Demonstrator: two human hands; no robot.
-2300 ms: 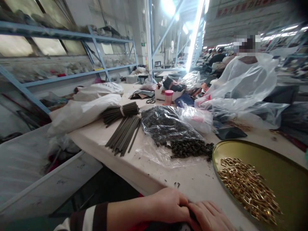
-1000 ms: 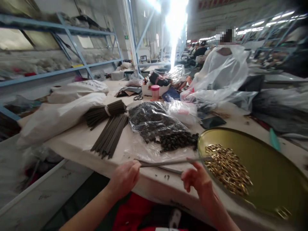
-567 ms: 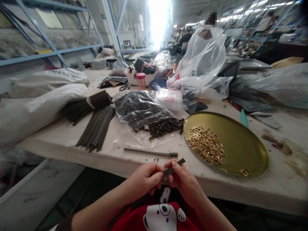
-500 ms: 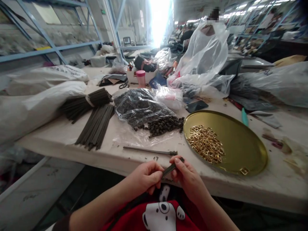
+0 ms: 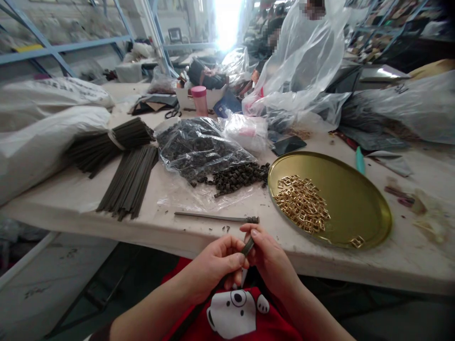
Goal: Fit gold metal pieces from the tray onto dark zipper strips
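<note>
Close to the table's front edge, my left hand and my right hand meet around a dark olive strap. Both hands are closed on it, and only a short piece shows between the fingers. Just beyond them lies a thin strap with small loops at its right end. Dark loops are heaped farther back, in front of a clear plastic bag full of more. To the right, a round gold tray carries a pile of gold buckles, with a few apart near its front rim.
Dark straps lie loose and in a tied bundle at left, beside white sacks. Farther back are a pink-lidded jar, scissors, a phone and plastic bags. A teal tool lies behind the tray.
My hands have drawn closer together, and less of the strap shows between them. The view has tilted down slightly, so the table things sit higher and further left.
</note>
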